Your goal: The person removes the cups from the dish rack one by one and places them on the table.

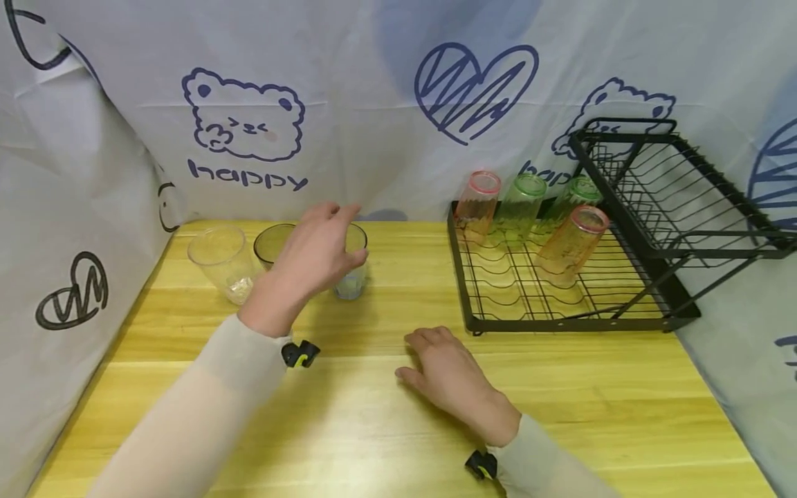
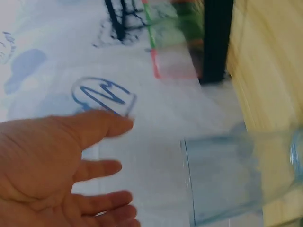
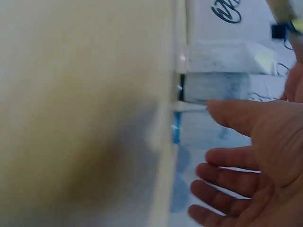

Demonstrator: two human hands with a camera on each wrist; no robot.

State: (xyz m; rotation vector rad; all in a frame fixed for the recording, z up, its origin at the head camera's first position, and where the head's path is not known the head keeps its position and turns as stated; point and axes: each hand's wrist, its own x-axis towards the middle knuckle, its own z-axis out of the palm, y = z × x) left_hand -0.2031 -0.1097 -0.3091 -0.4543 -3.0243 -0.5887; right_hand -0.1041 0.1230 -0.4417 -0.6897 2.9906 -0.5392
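My left hand (image 1: pixel 311 252) hovers over the glasses at the left back of the table, fingers spread and holding nothing. Just past its thumb stands a clear bluish glass (image 1: pixel 351 282), upright; in the left wrist view this glass (image 2: pixel 225 179) lies a gap away from the fingertips. Partly hidden behind the hand is a dark-rimmed glass (image 1: pixel 266 243). To the left, a wide clear glass (image 1: pixel 214 254) stands upright. My right hand (image 1: pixel 451 379) is low over the middle of the table, fingers relaxed, touching no glass.
A black two-tier wire rack (image 1: pixel 467 304) occupies the right back. On its lower tier, several tinted glasses lean upside down, including a pink glass (image 1: pixel 478 207), a green glass (image 1: pixel 519 207) and an orange glass (image 1: pixel 569 249). A printed cloth (image 1: pixel 367 124) hangs behind the wooden table (image 1: pixel 349 429).
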